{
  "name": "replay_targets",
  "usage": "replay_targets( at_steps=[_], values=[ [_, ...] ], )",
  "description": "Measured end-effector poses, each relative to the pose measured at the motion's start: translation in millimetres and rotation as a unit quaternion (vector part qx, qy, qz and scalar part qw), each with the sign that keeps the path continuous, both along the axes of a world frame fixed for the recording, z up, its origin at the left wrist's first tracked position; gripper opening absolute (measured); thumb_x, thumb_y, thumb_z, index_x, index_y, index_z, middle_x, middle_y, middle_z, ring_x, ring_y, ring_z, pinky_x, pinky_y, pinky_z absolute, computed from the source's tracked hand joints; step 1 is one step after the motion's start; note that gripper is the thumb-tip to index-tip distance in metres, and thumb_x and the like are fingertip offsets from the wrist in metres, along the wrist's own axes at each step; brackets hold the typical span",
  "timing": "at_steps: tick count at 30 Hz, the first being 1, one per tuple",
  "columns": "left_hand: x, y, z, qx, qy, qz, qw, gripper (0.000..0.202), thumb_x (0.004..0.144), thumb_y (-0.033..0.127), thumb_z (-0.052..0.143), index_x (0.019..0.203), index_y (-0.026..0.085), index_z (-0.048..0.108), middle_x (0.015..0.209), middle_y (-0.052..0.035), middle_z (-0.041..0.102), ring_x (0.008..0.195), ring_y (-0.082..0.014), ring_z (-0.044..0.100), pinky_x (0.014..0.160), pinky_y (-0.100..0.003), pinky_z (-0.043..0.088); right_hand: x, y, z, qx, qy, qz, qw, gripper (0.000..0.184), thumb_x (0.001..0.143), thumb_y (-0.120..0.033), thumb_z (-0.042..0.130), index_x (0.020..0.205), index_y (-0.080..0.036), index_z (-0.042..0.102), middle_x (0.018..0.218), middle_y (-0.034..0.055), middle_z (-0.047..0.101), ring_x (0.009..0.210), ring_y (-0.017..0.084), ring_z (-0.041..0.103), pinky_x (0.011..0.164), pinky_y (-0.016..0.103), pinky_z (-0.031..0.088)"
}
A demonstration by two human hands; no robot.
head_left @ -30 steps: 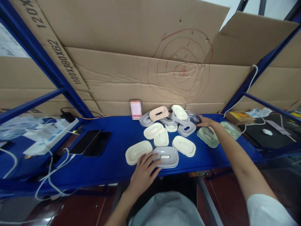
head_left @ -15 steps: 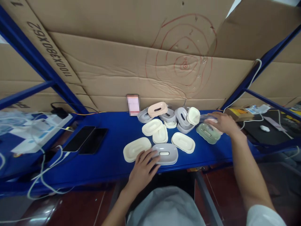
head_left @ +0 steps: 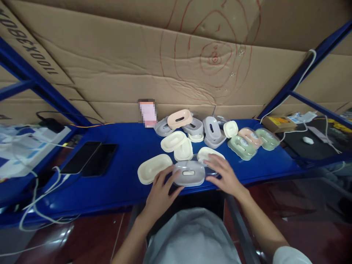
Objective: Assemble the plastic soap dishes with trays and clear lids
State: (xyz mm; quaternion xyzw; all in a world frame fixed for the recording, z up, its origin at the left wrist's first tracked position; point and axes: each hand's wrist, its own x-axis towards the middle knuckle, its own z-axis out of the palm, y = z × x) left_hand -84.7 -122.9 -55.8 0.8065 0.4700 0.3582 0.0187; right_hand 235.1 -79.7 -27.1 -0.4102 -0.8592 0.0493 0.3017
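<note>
Grey plastic is lying in front of me: from my distant seat I am seeing the grey dish (head_left: 194, 179) near the front edge of the blue table (head_left: 123, 183), with a white bar (head_left: 188, 173) showing at its middle. I am resting the left hand (head_left: 162, 185) against the dish's left end, its fingers parted and loosely bent; how hard it is pressing, I cannot tell. I am holding the right hand (head_left: 224, 174) half open by the other end, the thumb well apart from the fingers, with a clear cover (head_left: 211, 171) between them. Whether that cover is touching the dish, I cannot tell. Just behind it a cream tray (head_left: 209, 154) is lying partly hidden by the right fingers, and a larger cream dish (head_left: 155, 168) is sitting beside the left hand. Farther back, two cream lids (head_left: 173, 141) are overlapping, and a peach lid (head_left: 180, 119) is leaning on grey pieces. Off to the right, two green boxes (head_left: 242, 147) are flanking a peach box (head_left: 250, 136). Two phones (head_left: 81, 157) are lying at the left, and cardboard (head_left: 110, 55) marked with red rings (head_left: 214, 58) is standing behind everything.
</note>
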Motion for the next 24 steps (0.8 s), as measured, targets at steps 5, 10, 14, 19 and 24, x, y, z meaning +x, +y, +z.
replay_targets(
  at_steps=[5,10,14,19,24],
  values=[
    [-2.2,0.6,-7.2,-0.020,-0.030,-0.002,0.999,0.070,0.101,0.036,0.070,0.163,0.034,0.038,0.160,-0.0142,0.050,0.144,-0.0317,0.058,0.118,-0.051,0.053,-50.9,-14.2,-4.6,-0.020,-0.067,0.072,0.995,0.066,0.106,-0.049,0.061,0.166,-0.031,0.040,0.172,0.0123,0.039,0.159,0.035,0.036,0.124,0.059,0.042],
    [-3.0,2.3,-5.9,-0.035,-0.047,-0.017,0.998,0.065,0.101,0.036,0.069,0.160,0.036,0.042,0.159,-0.0134,0.048,0.136,-0.0307,0.063,0.115,-0.051,0.056,-49.0,-5.2,12.1,-0.012,-0.131,0.094,0.987,0.063,0.109,-0.046,0.056,0.166,-0.027,0.040,0.171,0.0132,0.040,0.157,0.034,0.038,0.124,0.058,0.041],
    [-3.7,1.9,-5.2,-0.041,-0.072,-0.021,0.996,0.062,0.100,0.039,0.070,0.157,0.036,0.044,0.163,-0.0146,0.041,0.130,-0.0294,0.067,0.113,-0.051,0.057,-50.8,-4.3,18.7,-0.004,-0.160,0.096,0.982,0.061,0.108,-0.046,0.058,0.164,-0.030,0.044,0.169,0.0122,0.043,0.156,0.034,0.040,0.123,0.058,0.043],
    [-6.4,3.1,-9.6,-0.034,-0.071,-0.016,0.997,0.059,0.100,0.039,0.070,0.154,0.033,0.046,0.152,-0.0131,0.054,0.141,-0.0326,0.060,0.117,-0.054,0.054,-58.7,-7.5,14.8,0.013,-0.167,0.088,0.982,0.063,0.107,-0.044,0.061,0.165,-0.029,0.043,0.171,0.0111,0.040,0.160,0.037,0.032,0.126,0.059,0.040],
    [-5.8,5.0,-13.0,-0.034,-0.066,-0.004,0.997,0.060,0.100,0.036,0.071,0.154,0.031,0.046,0.153,-0.0137,0.055,0.141,-0.0320,0.060,0.118,-0.054,0.052,-61.4,-5.8,5.8,0.006,-0.145,0.091,0.985,0.070,0.103,-0.047,0.066,0.166,-0.028,0.042,0.172,0.0131,0.038,0.161,0.037,0.030,0.127,0.060,0.040]
  ],
)
